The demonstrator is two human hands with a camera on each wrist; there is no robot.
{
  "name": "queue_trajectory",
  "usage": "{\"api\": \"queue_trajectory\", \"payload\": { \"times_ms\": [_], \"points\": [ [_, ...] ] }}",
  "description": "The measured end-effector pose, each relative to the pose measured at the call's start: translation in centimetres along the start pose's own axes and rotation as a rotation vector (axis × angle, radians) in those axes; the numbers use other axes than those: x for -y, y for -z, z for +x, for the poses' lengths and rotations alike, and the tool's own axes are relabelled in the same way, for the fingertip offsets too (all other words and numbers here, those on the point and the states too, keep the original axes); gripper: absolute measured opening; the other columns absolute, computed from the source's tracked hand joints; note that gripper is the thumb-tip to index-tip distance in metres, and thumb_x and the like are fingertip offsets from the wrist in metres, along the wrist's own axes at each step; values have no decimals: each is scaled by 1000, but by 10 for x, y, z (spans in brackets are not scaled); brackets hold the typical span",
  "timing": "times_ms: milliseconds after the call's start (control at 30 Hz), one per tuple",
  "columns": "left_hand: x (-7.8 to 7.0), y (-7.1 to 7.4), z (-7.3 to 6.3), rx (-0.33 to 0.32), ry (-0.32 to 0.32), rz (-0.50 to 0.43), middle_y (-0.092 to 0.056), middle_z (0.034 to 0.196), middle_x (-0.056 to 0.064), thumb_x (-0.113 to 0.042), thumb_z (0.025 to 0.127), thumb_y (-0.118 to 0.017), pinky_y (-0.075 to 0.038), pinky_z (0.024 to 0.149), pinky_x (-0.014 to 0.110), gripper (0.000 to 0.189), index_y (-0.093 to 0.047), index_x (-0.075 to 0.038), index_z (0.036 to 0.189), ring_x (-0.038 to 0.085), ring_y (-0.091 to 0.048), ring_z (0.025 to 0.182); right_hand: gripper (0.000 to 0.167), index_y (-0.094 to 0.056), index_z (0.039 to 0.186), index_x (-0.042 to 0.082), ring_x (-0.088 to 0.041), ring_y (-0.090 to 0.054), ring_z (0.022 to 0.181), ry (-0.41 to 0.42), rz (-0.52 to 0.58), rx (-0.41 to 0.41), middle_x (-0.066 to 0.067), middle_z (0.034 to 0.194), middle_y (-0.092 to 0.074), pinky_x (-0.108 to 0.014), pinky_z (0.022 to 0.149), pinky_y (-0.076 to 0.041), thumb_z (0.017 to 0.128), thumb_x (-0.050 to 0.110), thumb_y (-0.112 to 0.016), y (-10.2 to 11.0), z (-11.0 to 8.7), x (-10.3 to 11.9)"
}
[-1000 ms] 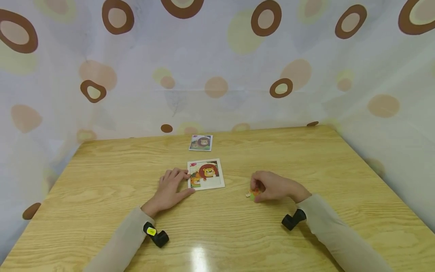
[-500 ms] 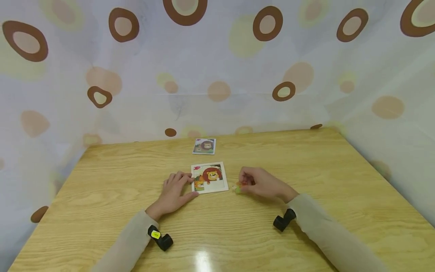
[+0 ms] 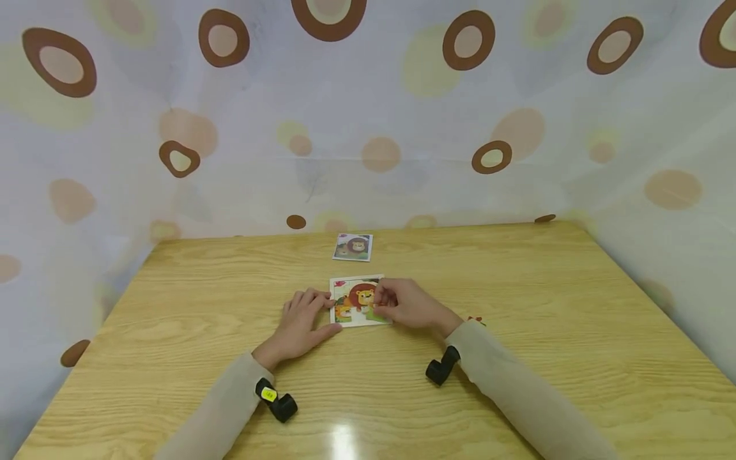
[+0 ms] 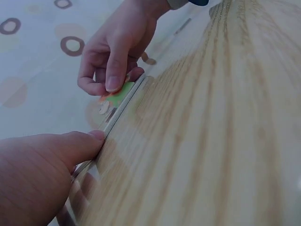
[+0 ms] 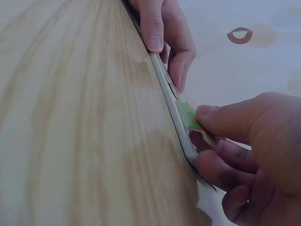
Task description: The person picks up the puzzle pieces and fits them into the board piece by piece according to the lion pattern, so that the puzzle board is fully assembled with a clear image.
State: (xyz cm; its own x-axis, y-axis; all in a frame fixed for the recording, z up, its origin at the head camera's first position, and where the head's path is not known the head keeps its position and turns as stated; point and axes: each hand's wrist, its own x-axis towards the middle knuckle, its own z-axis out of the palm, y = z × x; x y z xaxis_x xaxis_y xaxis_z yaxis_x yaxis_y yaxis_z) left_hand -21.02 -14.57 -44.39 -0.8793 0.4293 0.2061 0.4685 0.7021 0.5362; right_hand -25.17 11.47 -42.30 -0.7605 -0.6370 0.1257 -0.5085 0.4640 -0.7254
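Note:
A white-framed lion jigsaw puzzle (image 3: 361,324) lies on the table, part of its lower row showing bare white backing. My left hand (image 3: 301,324) rests at its left side, fingers on the left edge and thumb against the near left corner. Over the lower right of the frame, my right hand (image 3: 411,305) pinches a puzzle piece (image 3: 372,313) between thumb and fingers. In the right wrist view the green puzzle piece (image 5: 188,115) is tilted at the frame's near edge; whether it lies flush is hidden.
Behind the puzzle lies a small lion picture card (image 3: 352,248). An orange-red loose piece (image 3: 476,320) shows beside the right sleeve, mostly hidden. The wooden table (image 3: 368,396) meets a patterned cloth (image 3: 345,191) at the back.
My right hand has carried the puzzle piece leftward from the bare table to the lower right of the puzzle frame. The left hand keeps its place at the frame's left edge.

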Motion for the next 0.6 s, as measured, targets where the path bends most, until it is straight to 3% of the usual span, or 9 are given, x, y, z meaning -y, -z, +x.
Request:
{"api": "queue_trajectory", "payload": {
  "times_ms": [167, 600],
  "points": [
    [-1, 0, 1, 15, 23, 14, -49, 134, 9, -34, 89, -68, -27, 94, 50, 39, -60, -9, 118, 28, -41, 113, 10, -61, 90, 12, -8, -51, 65, -4, -31, -12, 3, 77, -60, -21, 60, -42, 88, 14, -70, -5, 7, -1],
    [0, 0, 1, 1, 5, 17, -50, 132, 10, -34, 89, -68, -28, 91, 50, 40, -60, -8, 118, 27, -42, 111, 5, -66, 90, 10, -6, -48, 61, 8, -19, 18, 2, 72, -60, -19, 59, -40, 88, 12, -70, -13, 19, 4]
  ]
}}
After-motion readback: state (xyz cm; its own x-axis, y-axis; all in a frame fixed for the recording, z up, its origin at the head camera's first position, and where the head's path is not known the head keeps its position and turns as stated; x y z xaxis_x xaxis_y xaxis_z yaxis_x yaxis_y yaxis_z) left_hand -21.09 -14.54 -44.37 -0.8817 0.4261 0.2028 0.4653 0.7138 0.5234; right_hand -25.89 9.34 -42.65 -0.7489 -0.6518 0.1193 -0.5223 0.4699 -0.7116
